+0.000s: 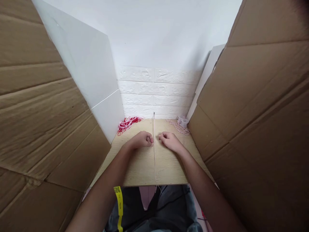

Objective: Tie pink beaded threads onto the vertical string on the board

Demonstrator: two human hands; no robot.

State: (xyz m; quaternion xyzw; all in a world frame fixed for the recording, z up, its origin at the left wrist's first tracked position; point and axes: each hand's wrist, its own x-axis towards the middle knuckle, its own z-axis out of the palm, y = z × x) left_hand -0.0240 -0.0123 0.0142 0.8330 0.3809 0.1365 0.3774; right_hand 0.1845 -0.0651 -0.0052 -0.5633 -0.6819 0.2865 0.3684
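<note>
A thin pale cord (154,161) runs down the middle of the wooden board (137,167), from a small nail (154,113) at the back to past the front edge, where loose ends hang. Just left of the cord, my left hand (144,140) is closed, its fingertips pinching a fine pale thread beside the cord. My right hand (167,139) is a little to the right of the cord, fingers curled with thumb and index close together; whether a thread lies between them is too small to tell.
Red and white threads (127,124) lie at the back left. Pale pink threads (180,127) and small clear containers (182,121) sit at the back right. Tall cardboard panels (48,112) flank both sides, and a white brick-patterned wall (156,87) stands behind.
</note>
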